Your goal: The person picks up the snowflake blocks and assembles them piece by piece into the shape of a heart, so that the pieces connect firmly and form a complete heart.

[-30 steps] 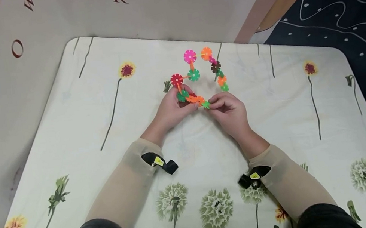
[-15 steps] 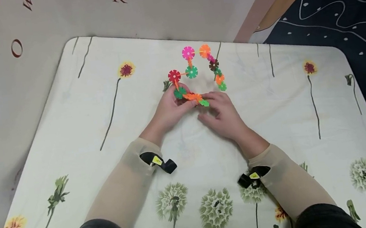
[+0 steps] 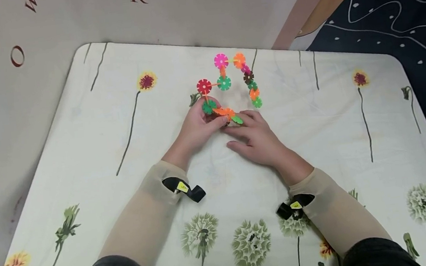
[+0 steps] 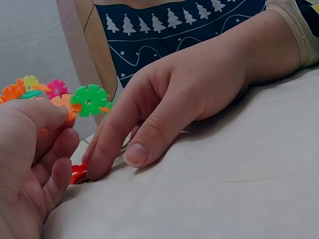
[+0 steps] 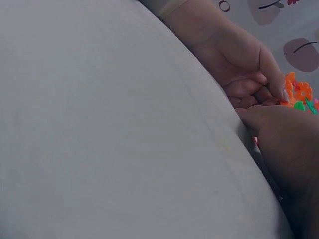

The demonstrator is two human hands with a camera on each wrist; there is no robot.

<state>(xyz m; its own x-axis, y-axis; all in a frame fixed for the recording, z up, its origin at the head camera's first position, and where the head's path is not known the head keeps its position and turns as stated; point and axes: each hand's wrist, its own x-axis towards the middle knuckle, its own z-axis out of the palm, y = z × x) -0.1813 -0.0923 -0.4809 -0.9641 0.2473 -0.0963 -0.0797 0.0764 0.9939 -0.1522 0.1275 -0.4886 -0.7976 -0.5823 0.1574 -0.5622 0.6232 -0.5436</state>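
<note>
My left hand (image 3: 196, 126) pinches an orange disc (image 3: 227, 112) in a chain of bright, notched snowflake discs. The chain bends away from me in an unclosed loop, through a red disc (image 3: 204, 86) and a pink disc (image 3: 221, 61) to a light green disc (image 3: 257, 102) at its far end. A light green disc (image 3: 237, 120) forms the near end, over my right hand's fingers. My right hand (image 3: 257, 139) reaches in low from the right, fingers extended and thumb apart. In the left wrist view its fingertips meet a loose red disc (image 4: 78, 174) on the cloth, below my left hand.
A white tablecloth (image 3: 316, 138) printed with dandelions and flowers covers the table. A pale wall with letters (image 3: 184, 17) rises behind it, and a dark sheet with white trees (image 3: 400, 10) hangs at the right. Each wrist carries a small black camera (image 3: 196, 194).
The right hand has let go of the light green end disc, spread its fingers and slid left under the chain. The left hand keeps its pinch; the chain has shifted slightly.
</note>
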